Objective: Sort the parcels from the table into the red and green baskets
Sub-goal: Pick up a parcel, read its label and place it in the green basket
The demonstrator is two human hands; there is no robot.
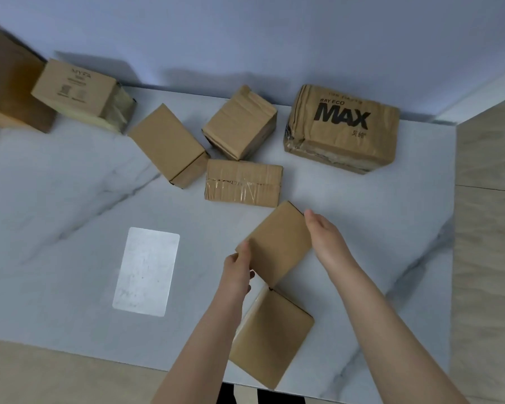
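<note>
Parcel in hand: plain brown cardboard parcel (276, 243), flat on the white marble-look worktop (70, 176), right of centre and toward the near edge, skewed so its long axis looks to run near-left to far-right. Left hand (239, 266) pinches the near-left corner, thumb on top, fingers curled at the edge. Right hand (324, 234) lies flat along the far-right side, fingers straight, touching but not curled round. Both hands bracket it, so lift looks like a two-hand job; neither is nearer. Second plain brown cardboard parcel (271, 336) sits just behind the wrists at the front edge, corner almost touching the held one: watch it on withdrawal. Tape-wrapped flat brown parcel (242, 182) is just beyond, close to the far corner. Further back: crumpled box printed MAX (341, 128), small squat taped box (241, 122), plain oblong box (168, 144), printed box (82, 88) leaning at far left. White rectangular patch (146, 271) on the worktop to the left, well apart. Red and green baskets not in view, so carry direction can't be called.
</note>
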